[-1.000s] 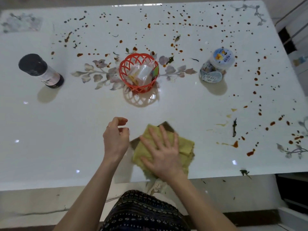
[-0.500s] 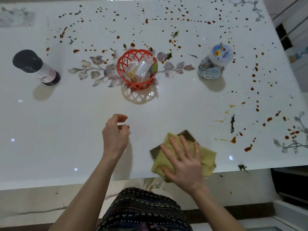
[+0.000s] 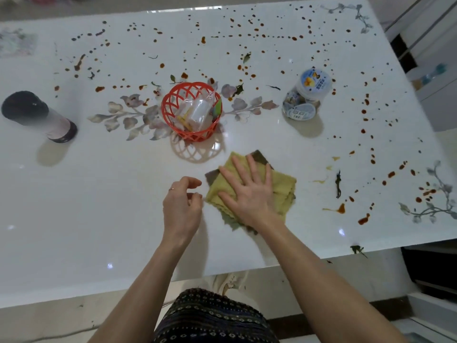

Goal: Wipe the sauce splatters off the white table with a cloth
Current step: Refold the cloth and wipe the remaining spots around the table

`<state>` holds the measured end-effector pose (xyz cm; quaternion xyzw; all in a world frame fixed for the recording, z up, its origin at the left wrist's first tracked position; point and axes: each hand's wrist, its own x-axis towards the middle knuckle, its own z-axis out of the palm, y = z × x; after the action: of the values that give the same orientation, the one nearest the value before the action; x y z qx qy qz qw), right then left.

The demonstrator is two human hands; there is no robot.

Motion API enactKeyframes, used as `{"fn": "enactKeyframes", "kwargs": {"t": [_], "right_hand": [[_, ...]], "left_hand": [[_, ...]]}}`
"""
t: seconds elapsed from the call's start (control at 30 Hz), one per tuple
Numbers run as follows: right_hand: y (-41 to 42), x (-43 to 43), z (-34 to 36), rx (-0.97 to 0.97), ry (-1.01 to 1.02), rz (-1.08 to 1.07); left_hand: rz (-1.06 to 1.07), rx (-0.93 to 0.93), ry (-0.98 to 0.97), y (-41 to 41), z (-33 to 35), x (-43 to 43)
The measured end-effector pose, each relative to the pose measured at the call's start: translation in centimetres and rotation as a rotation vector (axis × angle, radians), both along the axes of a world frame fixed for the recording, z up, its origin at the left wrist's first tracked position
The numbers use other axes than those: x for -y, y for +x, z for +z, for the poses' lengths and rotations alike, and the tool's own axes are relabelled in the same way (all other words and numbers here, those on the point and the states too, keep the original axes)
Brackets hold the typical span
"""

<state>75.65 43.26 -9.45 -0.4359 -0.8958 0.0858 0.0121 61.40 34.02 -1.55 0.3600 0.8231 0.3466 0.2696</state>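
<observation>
One cloth (image 3: 284,188), seemingly pressed under right hand (image 3: 249,196)

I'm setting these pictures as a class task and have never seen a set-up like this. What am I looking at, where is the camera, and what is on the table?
There is no machine here: a person works with two bare hands. All the pictures come from one wide-angle camera worn on the head, looking down. The right hand presses flat on a yellow cloth on the white table. The left hand is beside it, fingers loosely curled, holding nothing. On the table stand a red basket with small packets inside, a black-capped bottle and a jar. Sauce splatters cover the far and right parts.
</observation>
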Motion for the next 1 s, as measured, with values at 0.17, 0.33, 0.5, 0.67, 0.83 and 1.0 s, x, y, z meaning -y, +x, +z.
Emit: {"fn": "enactKeyframes", "kwargs": {"t": [0.17, 0.33, 0.5, 0.67, 0.83, 1.0], "right_hand": [[0.8, -0.5, -0.3, -0.112, 0.063, -0.021], [-0.3, -2.9, -0.4, -0.014, 0.031, 0.139], [-4.1, -10.6, 1.0, 0.077, -0.131, -0.054], [-3.1, -6.6, 0.5, 0.013, -0.043, -0.103], [-4.3, -9.2, 0.9, 0.054, -0.09, -0.201], [-5.9, -12.1, 1.3, 0.052, -0.144, -0.273]], "left_hand": [[-0.029, -0.037, 0.021, -0.1, -0.3, -0.8], [-0.053, -0.057, 0.014, -0.2, -0.7, -2.1], [-0.123, -0.099, 0.01, -0.2, -0.5, -3.8], [-0.161, -0.097, 0.006, -0.2, -0.9, -4.3], [-0.198, -0.087, -0.003, 0.4, -1.0, -5.3], [-0.252, -0.113, 0.017, 1.0, -1.1, -5.5]]}}
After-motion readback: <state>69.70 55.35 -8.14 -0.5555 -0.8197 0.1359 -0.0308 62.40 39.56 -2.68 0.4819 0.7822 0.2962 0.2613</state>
